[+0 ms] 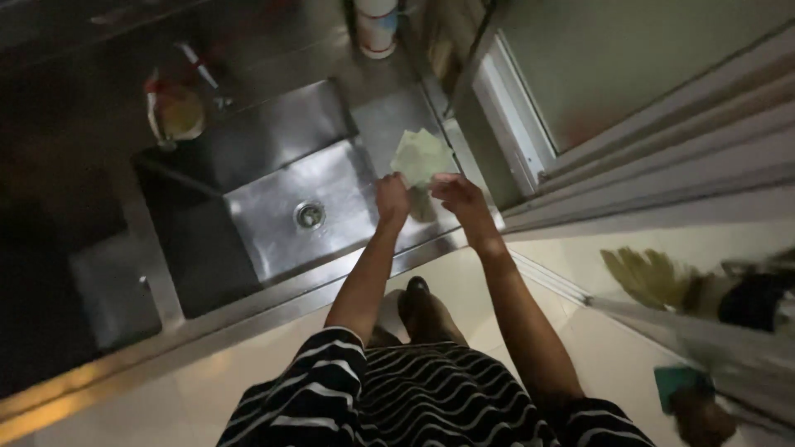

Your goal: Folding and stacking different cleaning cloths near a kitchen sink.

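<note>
Both hands are pinching a pale green cloth (421,156) over the sink (273,207) edge, left hand (392,199) and right hand (458,197) each gripping its lower edge, so drips are landing in steel.

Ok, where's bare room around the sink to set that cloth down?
Both hands, left hand and right hand, hold the pale cloth over the sink's right ledge, which looks bare up to the white container. The sink basin floor around the drain is bare too. The back left corner by the yellowish bowl is crowded.
</note>
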